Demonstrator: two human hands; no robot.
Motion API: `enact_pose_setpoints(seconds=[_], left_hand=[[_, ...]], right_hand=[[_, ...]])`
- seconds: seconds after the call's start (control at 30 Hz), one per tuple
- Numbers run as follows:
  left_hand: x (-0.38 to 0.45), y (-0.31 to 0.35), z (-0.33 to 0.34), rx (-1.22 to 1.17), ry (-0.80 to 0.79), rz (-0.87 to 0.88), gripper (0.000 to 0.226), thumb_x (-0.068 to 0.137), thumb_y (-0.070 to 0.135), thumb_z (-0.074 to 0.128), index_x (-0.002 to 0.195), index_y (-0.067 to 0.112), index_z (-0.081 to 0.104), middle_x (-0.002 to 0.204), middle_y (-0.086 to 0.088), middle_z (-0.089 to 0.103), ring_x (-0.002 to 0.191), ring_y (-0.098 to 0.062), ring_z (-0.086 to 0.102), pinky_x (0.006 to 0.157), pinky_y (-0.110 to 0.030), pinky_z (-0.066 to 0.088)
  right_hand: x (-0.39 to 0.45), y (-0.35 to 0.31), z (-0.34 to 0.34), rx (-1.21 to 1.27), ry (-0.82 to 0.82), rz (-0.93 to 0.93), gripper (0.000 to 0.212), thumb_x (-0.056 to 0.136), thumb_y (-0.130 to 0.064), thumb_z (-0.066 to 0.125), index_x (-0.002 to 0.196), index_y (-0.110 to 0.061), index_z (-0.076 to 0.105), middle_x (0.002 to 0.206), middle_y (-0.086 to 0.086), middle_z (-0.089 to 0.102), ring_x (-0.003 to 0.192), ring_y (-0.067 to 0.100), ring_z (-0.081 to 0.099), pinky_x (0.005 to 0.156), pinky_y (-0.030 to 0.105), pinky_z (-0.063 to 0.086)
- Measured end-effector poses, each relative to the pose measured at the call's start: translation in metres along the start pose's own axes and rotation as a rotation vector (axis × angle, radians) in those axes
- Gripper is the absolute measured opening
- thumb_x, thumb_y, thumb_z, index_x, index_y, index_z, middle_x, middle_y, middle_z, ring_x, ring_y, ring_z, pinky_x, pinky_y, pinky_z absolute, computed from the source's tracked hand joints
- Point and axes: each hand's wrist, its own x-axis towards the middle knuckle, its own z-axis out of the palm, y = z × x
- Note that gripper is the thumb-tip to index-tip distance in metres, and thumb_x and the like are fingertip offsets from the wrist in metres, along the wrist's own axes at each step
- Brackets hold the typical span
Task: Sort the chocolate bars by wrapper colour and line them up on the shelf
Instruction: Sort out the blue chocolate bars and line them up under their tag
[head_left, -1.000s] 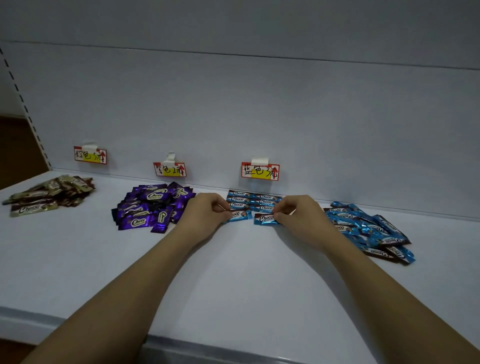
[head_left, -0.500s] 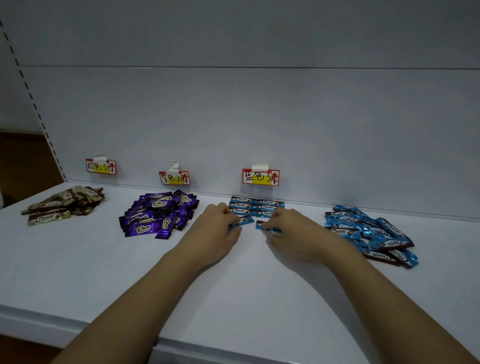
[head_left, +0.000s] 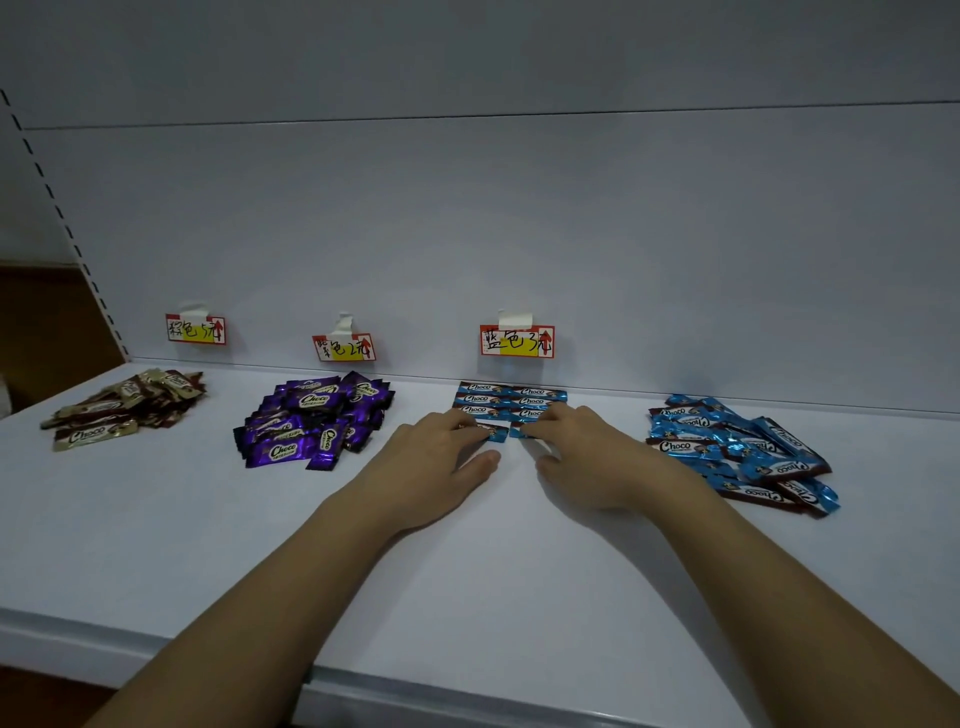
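Blue chocolate bars lie in neat paired rows (head_left: 511, 400) under the blue price label (head_left: 517, 341) on the white shelf (head_left: 467, 571). My left hand (head_left: 441, 462) presses flat fingers on the front left blue bar (head_left: 493, 431). My right hand (head_left: 587, 457) presses flat fingers on the front right blue bar (head_left: 519, 431). A loose heap of blue bars (head_left: 737, 452) lies to the right. A purple heap (head_left: 317, 421) and a brown-gold heap (head_left: 124, 410) lie to the left.
Two more price labels hang on the back wall, one (head_left: 196, 330) over the brown heap and one (head_left: 344, 347) over the purple heap. The shelf's front edge (head_left: 363, 680) runs below my forearms. A perforated upright (head_left: 62, 218) bounds the shelf at the left.
My fingers went from pinching the two front blue bars to lying flat on them, pushing them toward the rows. The camera tilted down and closer.
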Motion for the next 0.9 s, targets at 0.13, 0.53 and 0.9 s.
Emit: enact_pose_setpoints(seconds=[0.13, 0.53, 0.9], left_hand=[[0.002, 0.000, 0.001, 0.064, -0.018, 0.007, 0.052, 0.100, 0.055, 0.026, 0.142, 0.028, 0.044, 0.142, 0.005, 0.041, 0.126, -0.014, 0.038, 0.102, -0.038, 0.038], [0.007, -0.002, 0.005, 0.099, -0.086, -0.020, 0.055, 0.101, 0.053, 0.020, 0.149, 0.030, 0.034, 0.152, 0.005, 0.029, 0.137, -0.015, 0.027, 0.109, -0.042, 0.026], [0.022, 0.030, -0.018, -0.144, 0.230, -0.012, 0.034, 0.101, 0.035, 0.043, 0.131, 0.027, 0.057, 0.131, 0.005, 0.051, 0.119, -0.014, 0.042, 0.100, -0.035, 0.036]], right_hand=[[0.001, 0.000, 0.001, -0.018, 0.015, 0.000, 0.041, 0.100, -0.024, 0.042, 0.141, -0.021, 0.045, 0.137, 0.002, 0.040, 0.121, 0.019, 0.038, 0.101, 0.036, 0.041], [0.008, 0.002, 0.009, -0.071, 0.008, 0.002, 0.038, 0.102, -0.031, 0.037, 0.138, -0.023, 0.047, 0.138, 0.002, 0.040, 0.121, 0.021, 0.036, 0.099, 0.040, 0.038], [-0.011, 0.044, -0.056, 0.576, 0.554, 0.150, 0.025, 0.099, -0.019, 0.048, 0.114, -0.022, 0.067, 0.114, -0.003, 0.062, 0.096, 0.013, 0.058, 0.080, 0.026, 0.041]])
